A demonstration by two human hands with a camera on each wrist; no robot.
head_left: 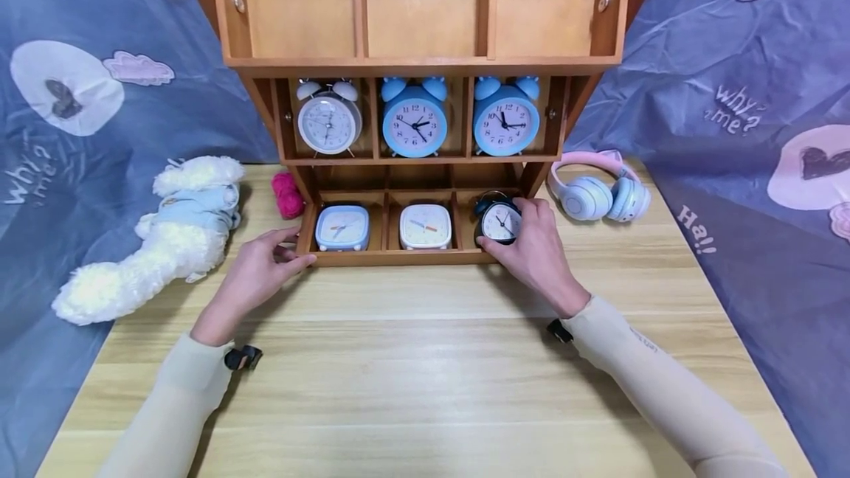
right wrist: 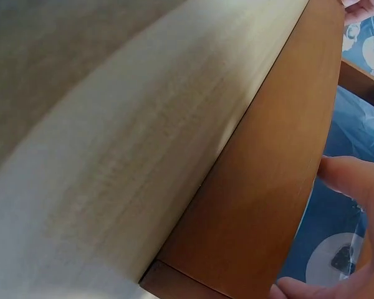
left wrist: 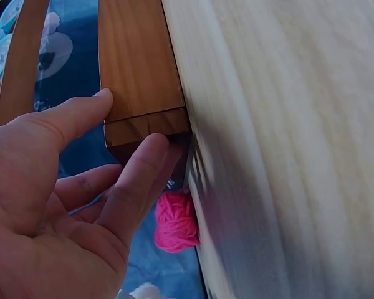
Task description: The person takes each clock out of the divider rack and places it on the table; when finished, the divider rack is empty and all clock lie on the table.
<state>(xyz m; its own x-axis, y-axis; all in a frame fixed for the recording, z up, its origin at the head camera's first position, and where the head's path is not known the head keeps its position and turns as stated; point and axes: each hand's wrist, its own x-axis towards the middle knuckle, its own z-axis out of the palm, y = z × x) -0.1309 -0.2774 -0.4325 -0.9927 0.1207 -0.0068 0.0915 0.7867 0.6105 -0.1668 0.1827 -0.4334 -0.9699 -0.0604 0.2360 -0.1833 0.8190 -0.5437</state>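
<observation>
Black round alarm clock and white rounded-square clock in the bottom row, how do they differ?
The black round alarm clock is gripped by the right hand; the white rounded-square clock is untouched. The black clock has dark pointers; the white clock has one orange pointer. Both have white dials.

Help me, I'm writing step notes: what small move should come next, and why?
Probably have the right hand ease its grip off the black clock: it already sits within the lower right compartment, while the left hand holds the wooden shelf.

The tabletop leaves room before the shelf; dividers block sideways.
</observation>
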